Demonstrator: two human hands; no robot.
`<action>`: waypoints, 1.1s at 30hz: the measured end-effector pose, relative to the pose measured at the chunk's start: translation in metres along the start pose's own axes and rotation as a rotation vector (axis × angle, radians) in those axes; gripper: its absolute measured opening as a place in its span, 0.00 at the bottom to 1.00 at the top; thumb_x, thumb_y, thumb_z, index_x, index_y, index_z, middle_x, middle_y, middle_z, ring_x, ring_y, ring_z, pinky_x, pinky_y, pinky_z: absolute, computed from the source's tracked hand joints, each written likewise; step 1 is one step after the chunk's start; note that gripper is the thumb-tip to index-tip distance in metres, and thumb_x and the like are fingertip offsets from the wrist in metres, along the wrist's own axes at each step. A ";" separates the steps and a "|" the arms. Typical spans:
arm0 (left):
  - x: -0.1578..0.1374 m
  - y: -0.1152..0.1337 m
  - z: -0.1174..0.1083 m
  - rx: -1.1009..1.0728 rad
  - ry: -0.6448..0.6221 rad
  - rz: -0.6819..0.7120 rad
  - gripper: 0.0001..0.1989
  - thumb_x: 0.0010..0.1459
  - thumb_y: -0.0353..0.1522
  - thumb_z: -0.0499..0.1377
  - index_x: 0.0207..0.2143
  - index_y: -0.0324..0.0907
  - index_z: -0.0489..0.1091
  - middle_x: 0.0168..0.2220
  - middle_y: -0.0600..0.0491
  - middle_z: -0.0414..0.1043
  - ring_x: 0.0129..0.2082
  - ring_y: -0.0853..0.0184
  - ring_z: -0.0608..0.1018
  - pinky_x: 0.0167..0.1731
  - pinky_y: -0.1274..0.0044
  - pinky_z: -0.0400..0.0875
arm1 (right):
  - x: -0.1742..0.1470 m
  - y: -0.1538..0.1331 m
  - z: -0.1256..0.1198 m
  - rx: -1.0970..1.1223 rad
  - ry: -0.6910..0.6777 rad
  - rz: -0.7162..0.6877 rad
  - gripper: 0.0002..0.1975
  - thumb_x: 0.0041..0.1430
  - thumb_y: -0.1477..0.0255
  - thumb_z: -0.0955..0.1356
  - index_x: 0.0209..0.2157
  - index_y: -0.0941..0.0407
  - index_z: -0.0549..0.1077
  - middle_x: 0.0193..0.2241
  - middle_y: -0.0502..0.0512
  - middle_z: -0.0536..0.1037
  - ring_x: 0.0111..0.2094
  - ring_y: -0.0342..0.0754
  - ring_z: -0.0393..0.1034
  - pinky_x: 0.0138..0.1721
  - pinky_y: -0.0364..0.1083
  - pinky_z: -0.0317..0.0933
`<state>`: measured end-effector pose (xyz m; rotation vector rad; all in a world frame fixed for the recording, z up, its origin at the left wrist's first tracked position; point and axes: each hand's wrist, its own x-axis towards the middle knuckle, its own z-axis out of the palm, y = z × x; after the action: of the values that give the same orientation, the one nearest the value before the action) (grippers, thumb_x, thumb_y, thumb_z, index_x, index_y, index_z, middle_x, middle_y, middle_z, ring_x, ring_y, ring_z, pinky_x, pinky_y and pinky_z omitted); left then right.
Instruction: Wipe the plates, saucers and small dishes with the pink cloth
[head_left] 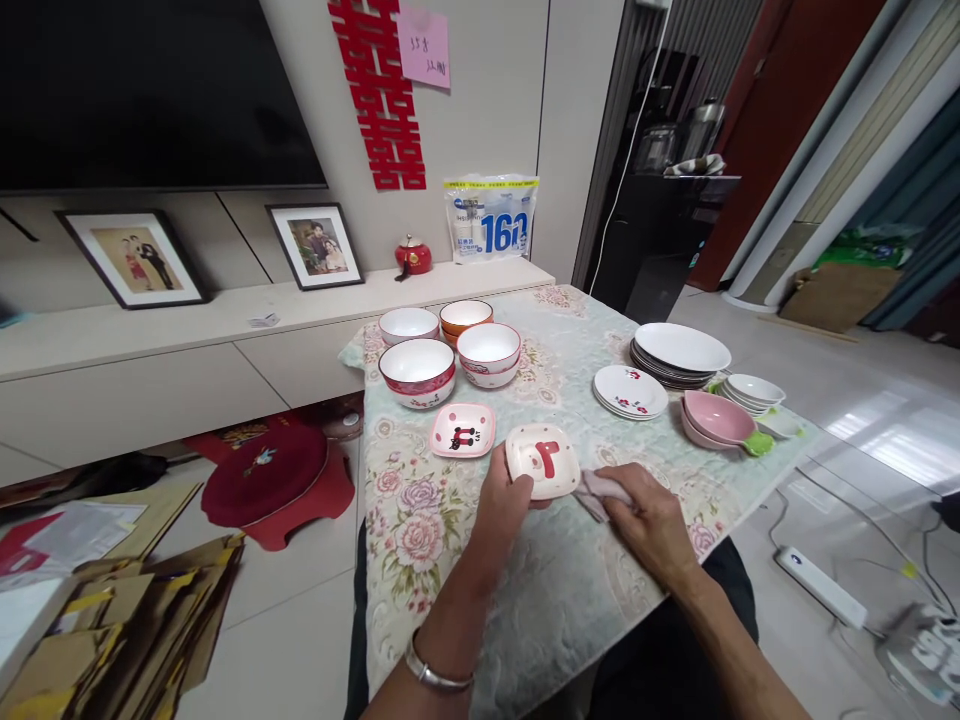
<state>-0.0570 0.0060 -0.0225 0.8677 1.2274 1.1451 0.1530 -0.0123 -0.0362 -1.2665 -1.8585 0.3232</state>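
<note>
My left hand (504,500) is closed on the near left edge of a small cream dish (543,460) with a red figure on it, held just over the table. In my right hand (649,515) is a folded greyish-pink cloth (600,492), bunched by the dish's right side; whether the cloth touches the dish I cannot tell. Just beyond my left hand, a pink-rimmed dish with a black cat (463,431) lies on the flowered tablecloth (420,520).
Several stacked bowls (417,372) stand at the far left of the table. To the right are small flowered plates (628,392), larger white plates (681,346), pink bowls (716,418) with green handles and small white dishes (754,390). A red stool (270,480) stands left of the table.
</note>
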 end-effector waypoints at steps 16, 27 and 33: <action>-0.008 0.011 0.002 -0.069 -0.209 -0.013 0.49 0.45 0.26 0.58 0.69 0.50 0.44 0.57 0.46 0.69 0.39 0.61 0.78 0.31 0.73 0.77 | 0.058 -0.052 0.060 -0.556 -0.099 0.105 0.07 0.60 0.77 0.64 0.38 0.56 0.73 0.35 0.59 0.72 0.33 0.51 0.67 0.32 0.46 0.59; -0.010 0.015 -0.006 -0.385 -0.271 -0.107 0.53 0.36 0.20 0.58 0.67 0.51 0.48 0.61 0.47 0.64 0.51 0.57 0.74 0.44 0.67 0.76 | 0.056 -0.043 0.031 0.365 -0.442 0.075 0.15 0.66 0.68 0.64 0.49 0.51 0.78 0.51 0.57 0.74 0.52 0.51 0.70 0.53 0.51 0.64; -0.010 0.016 -0.003 -0.451 -0.289 -0.124 0.52 0.34 0.19 0.59 0.64 0.50 0.53 0.56 0.48 0.70 0.47 0.60 0.75 0.44 0.69 0.74 | 0.059 -0.046 0.035 -0.154 -0.323 -0.039 0.17 0.60 0.78 0.63 0.45 0.53 0.79 0.43 0.61 0.76 0.44 0.53 0.71 0.45 0.52 0.66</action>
<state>-0.0620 0.0003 -0.0057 0.5802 0.7348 1.0935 0.0895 0.0261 0.0002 -1.3402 -2.2147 0.3878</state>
